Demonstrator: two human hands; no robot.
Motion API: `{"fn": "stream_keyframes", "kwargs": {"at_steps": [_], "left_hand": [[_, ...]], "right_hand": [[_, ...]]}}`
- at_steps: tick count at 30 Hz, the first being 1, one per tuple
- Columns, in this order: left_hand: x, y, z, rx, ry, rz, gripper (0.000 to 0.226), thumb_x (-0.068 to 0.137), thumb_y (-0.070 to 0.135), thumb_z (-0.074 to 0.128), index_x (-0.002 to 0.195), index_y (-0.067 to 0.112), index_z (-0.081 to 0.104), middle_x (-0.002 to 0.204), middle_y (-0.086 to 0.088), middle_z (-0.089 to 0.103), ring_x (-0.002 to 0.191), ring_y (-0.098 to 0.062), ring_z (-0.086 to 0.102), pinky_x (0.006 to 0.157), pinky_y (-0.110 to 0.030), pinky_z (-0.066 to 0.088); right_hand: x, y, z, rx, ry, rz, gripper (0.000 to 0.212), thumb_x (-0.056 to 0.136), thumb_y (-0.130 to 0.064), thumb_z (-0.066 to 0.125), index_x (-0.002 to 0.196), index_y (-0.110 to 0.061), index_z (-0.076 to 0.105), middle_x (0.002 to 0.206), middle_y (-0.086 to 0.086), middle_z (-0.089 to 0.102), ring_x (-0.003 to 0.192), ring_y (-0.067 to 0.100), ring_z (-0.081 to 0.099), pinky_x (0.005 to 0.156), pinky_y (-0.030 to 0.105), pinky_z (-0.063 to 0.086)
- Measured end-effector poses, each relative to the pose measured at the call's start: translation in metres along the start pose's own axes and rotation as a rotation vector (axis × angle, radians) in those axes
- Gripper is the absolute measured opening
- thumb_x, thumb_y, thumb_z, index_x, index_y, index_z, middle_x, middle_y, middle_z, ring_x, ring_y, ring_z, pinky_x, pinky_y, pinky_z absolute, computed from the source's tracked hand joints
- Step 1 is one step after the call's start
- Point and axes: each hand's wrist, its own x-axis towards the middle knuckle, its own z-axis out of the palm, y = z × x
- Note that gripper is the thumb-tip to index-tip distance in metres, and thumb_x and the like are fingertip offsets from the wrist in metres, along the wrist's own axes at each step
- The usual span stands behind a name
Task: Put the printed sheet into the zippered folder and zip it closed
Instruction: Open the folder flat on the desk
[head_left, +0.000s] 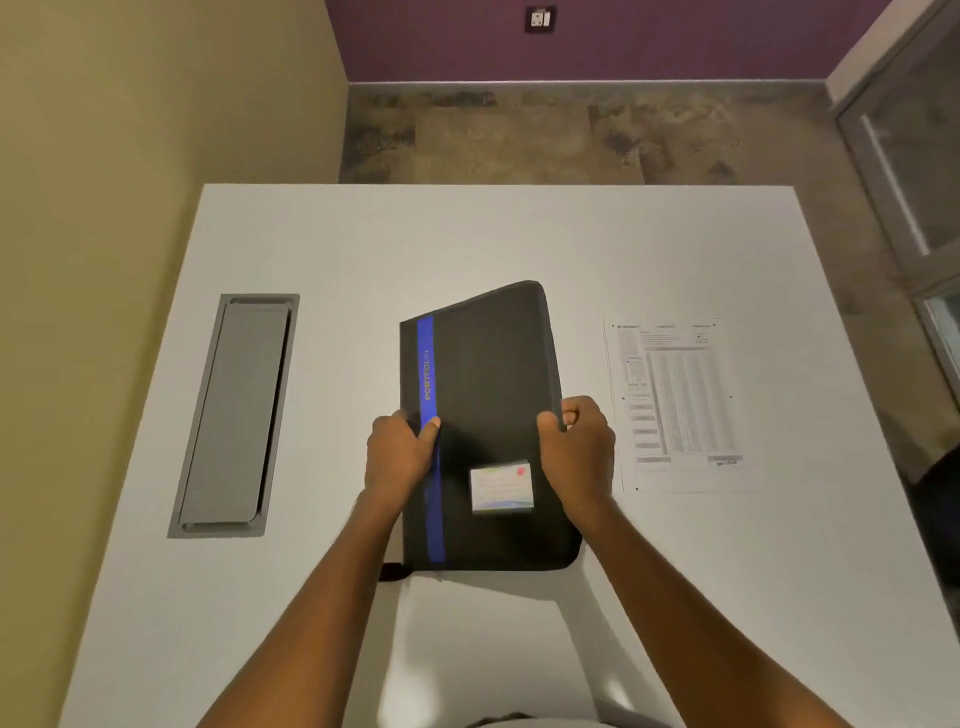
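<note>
Left hand (397, 452), right hand (576, 449) on folder (488, 374), sheet (675, 400) outside

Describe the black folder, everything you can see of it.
The folder is black, fabric-looking, with rounded corners and a blue stripe lettered PORTFOLIO down its left side. A pale card sits on its lower front. It looks closed, skewed on the white table. The left hand grips its left edge, the right hand its right edge. The sheet lies apart, to its right.

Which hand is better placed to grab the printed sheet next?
Probably right. The right hand grips the folder at its right edge, next to the printed sheet lying on the table; the left hand holds the opposite edge, by the blue stripe.
</note>
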Motion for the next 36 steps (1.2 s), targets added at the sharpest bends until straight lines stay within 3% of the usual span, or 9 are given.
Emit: {"fn": "stream_keyframes", "kwargs": {"at_steps": [6, 8, 10, 13, 18, 22, 24, 27, 36], "left_hand": [[-0.039, 0.076, -0.036, -0.229, -0.130, 0.143, 0.079, 0.089, 0.079, 0.052, 0.155, 0.035, 0.046, 0.161, 0.003, 0.046, 0.144, -0.022, 0.048, 0.116, -0.046, 0.045], [-0.049, 0.091, -0.047, -0.282, -0.161, 0.188, 0.079, 0.084, 0.082, 0.053, 0.150, 0.038, 0.049, 0.146, 0.011, 0.057, 0.131, -0.015, 0.058, 0.104, -0.042, 0.054], [-0.057, 0.097, -0.059, -0.247, -0.119, 0.248, 0.062, 0.088, 0.070, 0.061, 0.141, 0.039, 0.054, 0.117, 0.026, 0.059, 0.106, 0.001, 0.062, 0.085, -0.028, 0.056], [-0.062, 0.090, -0.073, -0.153, -0.014, 0.281, 0.051, 0.098, 0.041, 0.066, 0.146, 0.032, 0.053, 0.122, 0.020, 0.053, 0.110, -0.006, 0.060, 0.088, -0.027, 0.053], [-0.066, 0.073, -0.096, -0.170, 0.060, 0.301, 0.044, 0.102, 0.031, 0.062, 0.145, 0.033, 0.057, 0.120, 0.007, 0.061, 0.099, 0.001, 0.061, 0.085, -0.030, 0.055], [-0.061, 0.051, -0.125, -0.179, 0.135, 0.274, 0.039, 0.101, 0.025, 0.065, 0.140, 0.033, 0.063, 0.110, 0.016, 0.065, 0.096, 0.001, 0.065, 0.075, -0.025, 0.057], [-0.057, 0.036, -0.140, -0.151, 0.183, 0.251, 0.037, 0.102, 0.022, 0.064, 0.138, 0.030, 0.065, 0.111, 0.017, 0.066, 0.093, 0.002, 0.065, 0.072, -0.020, 0.053], [-0.050, 0.014, -0.161, -0.144, 0.242, 0.175, 0.037, 0.105, 0.017, 0.060, 0.141, 0.025, 0.065, 0.124, 0.000, 0.072, 0.104, -0.020, 0.071, 0.088, -0.037, 0.060], [-0.020, -0.043, -0.163, 0.013, 0.616, 0.068, 0.030, 0.101, -0.006, 0.054, 0.126, 0.004, 0.066, 0.131, -0.017, 0.055, 0.109, -0.039, 0.064, 0.098, -0.035, 0.049]], "right_hand": [[-0.051, -0.050, -0.008, 0.192, -0.059, -0.139, 0.016, 0.098, -0.009, 0.053, 0.099, -0.009, 0.069, 0.090, 0.001, 0.069, 0.083, 0.015, 0.066, 0.072, 0.028, 0.057], [-0.065, -0.061, -0.011, 0.273, -0.144, -0.206, 0.022, 0.102, -0.006, 0.048, 0.105, -0.010, 0.070, 0.092, -0.008, 0.067, 0.084, -0.002, 0.066, 0.070, 0.009, 0.051], [-0.074, -0.065, -0.011, 0.334, -0.244, -0.247, 0.023, 0.104, -0.005, 0.046, 0.106, -0.011, 0.069, 0.093, -0.010, 0.068, 0.088, -0.001, 0.067, 0.074, 0.012, 0.055], [-0.074, -0.053, -0.009, 0.351, -0.330, -0.328, 0.023, 0.099, -0.007, 0.049, 0.112, -0.009, 0.068, 0.102, -0.004, 0.071, 0.095, 0.011, 0.070, 0.085, 0.024, 0.060], [-0.049, 0.018, 0.001, -0.074, -0.318, -0.372, 0.039, 0.099, -0.012, 0.061, 0.138, -0.014, 0.060, 0.139, 0.001, 0.064, 0.124, 0.017, 0.062, 0.107, 0.038, 0.053], [-0.030, 0.071, 0.009, -0.566, -0.544, -0.339, 0.070, 0.100, -0.024, 0.060, 0.162, -0.024, 0.027, 0.172, 0.004, 0.021, 0.157, 0.022, 0.025, 0.123, 0.038, 0.034], [-0.028, 0.087, 0.010, -0.745, -0.614, -0.348, 0.076, 0.101, -0.023, 0.058, 0.164, -0.027, 0.016, 0.175, 0.007, 0.005, 0.161, 0.025, 0.012, 0.123, 0.038, 0.032], [-0.032, 0.097, 0.013, -0.892, -0.607, -0.373, 0.077, 0.101, -0.012, 0.053, 0.165, -0.026, 0.011, 0.175, 0.010, -0.003, 0.162, 0.027, 0.007, 0.119, 0.038, 0.037], [-0.038, 0.099, 0.021, -0.923, -0.543, -0.383, 0.077, 0.102, -0.005, 0.048, 0.165, -0.026, 0.009, 0.174, 0.012, -0.004, 0.162, 0.028, 0.006, 0.115, 0.037, 0.042]]}}
